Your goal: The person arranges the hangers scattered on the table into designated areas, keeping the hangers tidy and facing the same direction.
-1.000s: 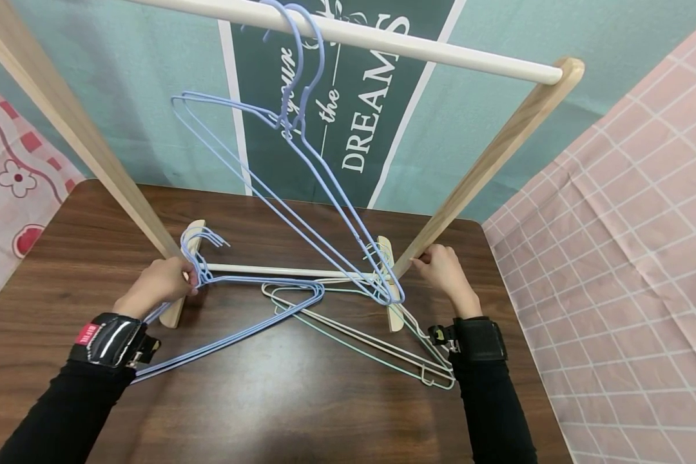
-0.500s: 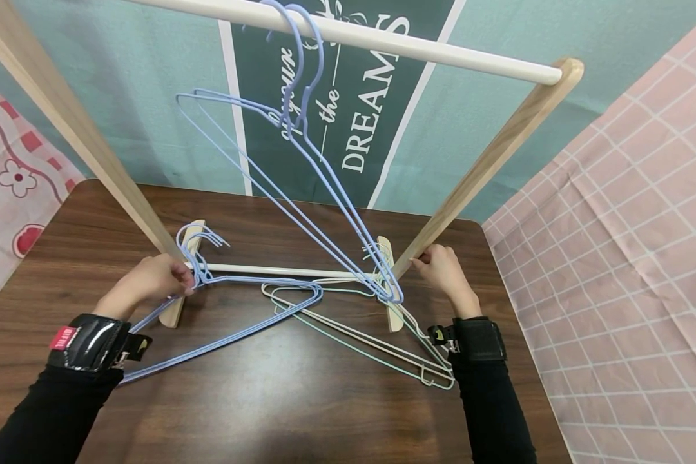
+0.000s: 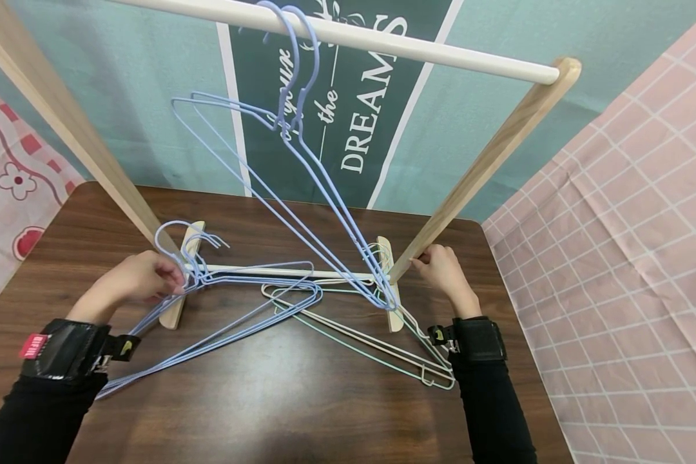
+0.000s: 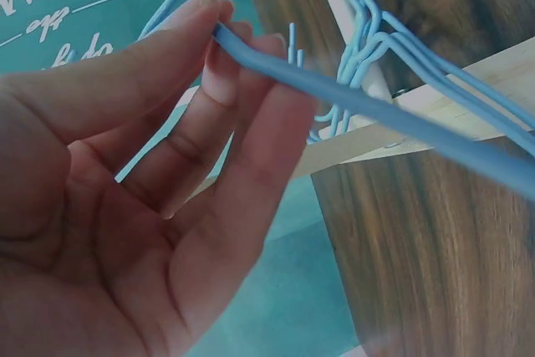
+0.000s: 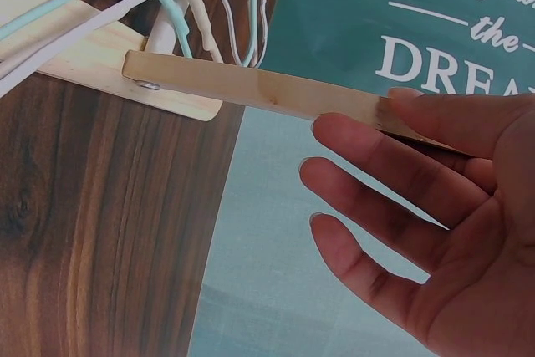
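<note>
We find the right grip (image 3: 445, 277) pinching a post (image 3: 481, 173) and the left grip (image 3: 130, 281) a blue hanger (image 4: 376, 112), which could snag because it crosses the hanger bundle (image 3: 267, 280) just right of that grip.

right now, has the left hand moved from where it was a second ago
Yes: the left hand has moved left, judged against the rack's left wooden foot.
</note>
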### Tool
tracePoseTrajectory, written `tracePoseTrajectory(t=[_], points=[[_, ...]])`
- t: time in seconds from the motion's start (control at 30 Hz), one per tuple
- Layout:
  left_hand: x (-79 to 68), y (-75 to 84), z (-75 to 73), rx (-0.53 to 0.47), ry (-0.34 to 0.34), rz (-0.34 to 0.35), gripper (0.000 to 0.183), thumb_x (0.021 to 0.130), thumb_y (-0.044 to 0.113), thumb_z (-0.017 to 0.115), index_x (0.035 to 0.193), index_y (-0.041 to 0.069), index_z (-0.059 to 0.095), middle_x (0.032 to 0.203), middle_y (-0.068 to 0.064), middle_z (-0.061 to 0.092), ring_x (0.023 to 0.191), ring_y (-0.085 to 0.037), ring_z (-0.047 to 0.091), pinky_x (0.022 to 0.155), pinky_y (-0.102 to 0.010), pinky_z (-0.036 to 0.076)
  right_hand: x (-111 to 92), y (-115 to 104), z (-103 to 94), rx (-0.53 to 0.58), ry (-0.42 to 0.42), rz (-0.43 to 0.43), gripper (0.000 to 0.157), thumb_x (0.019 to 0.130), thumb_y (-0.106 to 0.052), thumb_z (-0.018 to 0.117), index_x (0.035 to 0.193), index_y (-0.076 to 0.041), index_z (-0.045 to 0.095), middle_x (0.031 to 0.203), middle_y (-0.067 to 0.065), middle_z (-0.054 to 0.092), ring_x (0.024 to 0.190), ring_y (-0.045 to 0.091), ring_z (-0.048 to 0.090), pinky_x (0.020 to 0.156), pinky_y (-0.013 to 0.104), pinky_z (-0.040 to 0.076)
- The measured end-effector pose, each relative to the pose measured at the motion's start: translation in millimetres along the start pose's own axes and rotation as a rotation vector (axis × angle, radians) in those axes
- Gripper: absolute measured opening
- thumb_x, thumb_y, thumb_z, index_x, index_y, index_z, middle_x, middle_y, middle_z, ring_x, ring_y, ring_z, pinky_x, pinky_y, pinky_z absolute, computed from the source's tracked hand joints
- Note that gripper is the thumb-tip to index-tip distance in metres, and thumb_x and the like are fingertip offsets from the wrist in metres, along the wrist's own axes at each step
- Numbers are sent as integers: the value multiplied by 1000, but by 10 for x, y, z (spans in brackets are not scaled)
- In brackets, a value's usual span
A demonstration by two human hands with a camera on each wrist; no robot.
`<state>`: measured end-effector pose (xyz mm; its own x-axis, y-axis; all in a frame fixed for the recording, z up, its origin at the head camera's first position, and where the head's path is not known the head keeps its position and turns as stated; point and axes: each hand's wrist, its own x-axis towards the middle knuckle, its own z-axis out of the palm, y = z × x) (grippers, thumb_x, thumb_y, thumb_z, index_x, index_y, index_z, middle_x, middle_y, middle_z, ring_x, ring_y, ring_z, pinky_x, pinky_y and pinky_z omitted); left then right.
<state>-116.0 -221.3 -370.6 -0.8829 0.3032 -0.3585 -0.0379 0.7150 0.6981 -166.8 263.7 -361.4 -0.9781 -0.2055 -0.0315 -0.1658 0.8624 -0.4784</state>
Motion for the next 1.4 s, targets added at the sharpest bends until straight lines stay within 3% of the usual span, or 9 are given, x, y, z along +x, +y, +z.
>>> tracePoseTrajectory(t=[0.47, 0.77, 0.93, 1.13, 1.4], points=[[-111, 84, -118, -66, 21, -56, 12, 83, 2, 63, 85, -10, 60, 67, 3, 59, 60, -11, 56, 53, -30, 53, -21, -34, -11, 6, -11, 16, 18, 87, -6, 60, 95, 10, 65, 80, 21, 66, 52, 17, 53, 49, 28, 38], [-158, 151, -133, -88, 63, -37, 14, 84, 3, 62, 88, -10, 58, 70, 0, 61, 62, -12, 58, 55, -32, 54, -17, -32, -6, 3, -6, 12, 18, 87, -6, 61, 93, 9, 66, 78, 20, 65, 49, 14, 50, 48, 27, 37], [-193, 189, -121, -110, 123, -26, 12, 85, 1, 61, 90, -10, 57, 72, -3, 62, 60, -12, 59, 54, -32, 54, -13, -30, -7, 5, -8, 4, 18, 87, -6, 61, 93, 10, 65, 77, 20, 65, 48, 15, 50, 47, 27, 36], [-209, 219, -104, -139, 191, -3, 16, 86, -2, 59, 96, -13, 56, 75, -5, 63, 60, -8, 59, 56, -30, 55, -7, -6, 3, -8, 2, -8, 17, 87, -6, 61, 93, 9, 66, 77, 19, 66, 50, 16, 52, 48, 28, 37], [-207, 219, -102, -172, 213, 10, 20, 86, -2, 59, 102, -14, 53, 76, -7, 62, 62, -7, 60, 57, -28, 55, -3, 17, 12, -21, 11, -25, 17, 86, -5, 61, 94, 10, 65, 77, 19, 66, 58, 23, 60, 51, 30, 43]])
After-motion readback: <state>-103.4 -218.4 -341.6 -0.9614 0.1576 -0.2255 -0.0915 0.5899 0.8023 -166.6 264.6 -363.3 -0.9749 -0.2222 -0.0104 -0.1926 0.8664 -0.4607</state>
